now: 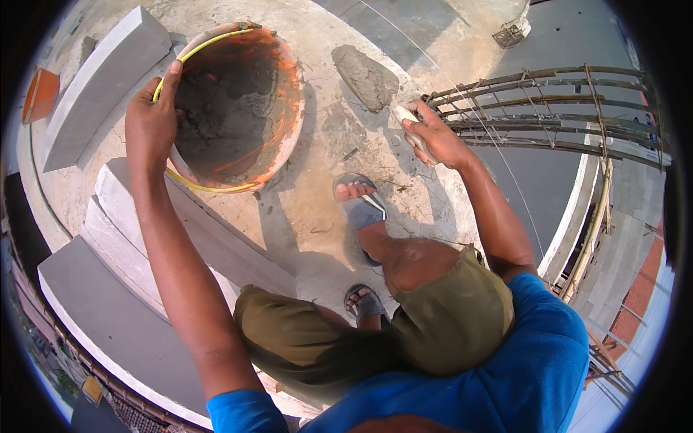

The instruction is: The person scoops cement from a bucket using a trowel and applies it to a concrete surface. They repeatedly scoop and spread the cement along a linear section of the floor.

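Note:
My left hand [150,128] is closed on the yellow handle [189,52] at the left rim of an orange bucket [285,94], which holds wet grey mortar [220,108]. Closed fingers of my right hand [433,137] grip the pale handle of a trowel; its blade [364,76], right of the bucket, is coated in grey mortar. My two sandalled feet [357,202] are below, on the stained concrete surface [310,224].
Pale concrete blocks [108,86] lie along the left, with an orange object [37,94] beyond. Tied rebar [548,94] juts across the upper right over a grey surface, crossed by a thin line. A small container [512,29] stands at the top. A slab edge [577,216] runs down the right.

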Available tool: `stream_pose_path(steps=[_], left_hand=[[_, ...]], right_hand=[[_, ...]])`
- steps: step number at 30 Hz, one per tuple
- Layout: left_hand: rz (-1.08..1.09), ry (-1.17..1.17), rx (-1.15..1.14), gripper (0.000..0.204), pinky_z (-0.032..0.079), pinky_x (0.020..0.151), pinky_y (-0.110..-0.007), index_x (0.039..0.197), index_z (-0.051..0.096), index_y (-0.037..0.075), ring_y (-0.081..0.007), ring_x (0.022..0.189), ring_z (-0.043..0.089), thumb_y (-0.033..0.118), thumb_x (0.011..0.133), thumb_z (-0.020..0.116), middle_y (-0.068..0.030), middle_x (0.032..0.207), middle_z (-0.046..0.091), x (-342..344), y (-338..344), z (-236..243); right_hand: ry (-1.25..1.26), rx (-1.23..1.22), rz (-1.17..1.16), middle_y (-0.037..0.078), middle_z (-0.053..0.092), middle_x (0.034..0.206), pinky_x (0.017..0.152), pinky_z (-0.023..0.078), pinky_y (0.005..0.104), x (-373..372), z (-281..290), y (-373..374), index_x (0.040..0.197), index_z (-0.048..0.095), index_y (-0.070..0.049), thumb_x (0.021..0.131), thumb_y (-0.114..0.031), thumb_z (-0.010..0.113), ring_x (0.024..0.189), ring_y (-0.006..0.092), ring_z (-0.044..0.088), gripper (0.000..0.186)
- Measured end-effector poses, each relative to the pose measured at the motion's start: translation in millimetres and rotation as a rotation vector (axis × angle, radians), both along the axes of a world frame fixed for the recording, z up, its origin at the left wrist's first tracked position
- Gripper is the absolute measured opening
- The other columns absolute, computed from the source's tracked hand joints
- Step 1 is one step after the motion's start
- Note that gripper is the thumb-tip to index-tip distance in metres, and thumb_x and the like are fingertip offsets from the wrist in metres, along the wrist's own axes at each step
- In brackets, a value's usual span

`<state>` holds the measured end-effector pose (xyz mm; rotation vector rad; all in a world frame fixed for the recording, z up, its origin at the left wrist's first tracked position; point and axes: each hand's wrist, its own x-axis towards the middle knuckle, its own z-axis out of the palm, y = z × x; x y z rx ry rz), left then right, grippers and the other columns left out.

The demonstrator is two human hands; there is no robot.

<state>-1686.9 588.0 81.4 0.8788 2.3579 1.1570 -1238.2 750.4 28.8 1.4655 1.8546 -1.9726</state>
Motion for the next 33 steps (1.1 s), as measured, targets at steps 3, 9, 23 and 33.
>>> stream_pose_path(steps=[3, 9, 23, 33], left_hand=[[-0.039, -0.013, -0.004, 0.068, 0.048, 0.067, -0.036, 0.088, 0.074, -0.001, -0.0152, 0.066, 0.055, 0.065, 0.102, 0.067, -0.0053, 0.067, 0.057, 0, 5, -2], [-0.063, 0.134, -0.159, 0.067, 0.046, 0.066, -0.036, 0.084, 0.071, -0.001, -0.0154, 0.066, 0.052, 0.062, 0.105, 0.066, -0.0047, 0.066, 0.055, 7, 5, 8], [-0.126, 0.072, -0.056, 0.058, 0.054, 0.079, -0.032, 0.116, 0.080, -0.003, -0.0139, 0.081, 0.062, 0.053, 0.108, 0.066, -0.0078, 0.090, 0.071, 24, 10, 16], [-0.092, 0.047, -0.058, 0.060, 0.053, 0.076, -0.030, 0.115, 0.077, -0.007, -0.0124, 0.080, 0.059, 0.052, 0.109, 0.066, -0.0061, 0.088, 0.070, 9, 1, 11]], right_hand=[[-0.418, 0.975, 0.224, 0.026, 0.072, 0.100, 0.073, 0.060, 0.0530, 19, -47, 5, 0.150, 0.045, -0.012, 0.108, -0.026, 0.059, 0.085, 0.0354, 0.077, 0.046], [-0.773, 0.823, 0.140, 0.037, 0.057, 0.136, 0.090, 0.057, 0.0590, 33, -83, -29, 0.162, 0.037, -0.012, 0.104, -0.017, 0.056, 0.107, 0.0526, 0.071, 0.061], [0.300, -0.245, -0.995, 0.009, 0.059, 0.091, 0.048, 0.046, 0.0387, -14, -102, -38, 0.133, 0.041, -0.020, 0.112, -0.029, 0.053, 0.059, 0.0195, 0.054, 0.025], [0.571, -0.403, -1.261, 0.008, 0.057, 0.087, 0.058, 0.048, 0.0426, -35, -119, -84, 0.124, 0.045, -0.019, 0.113, -0.039, 0.044, 0.065, 0.0223, 0.054, 0.023]])
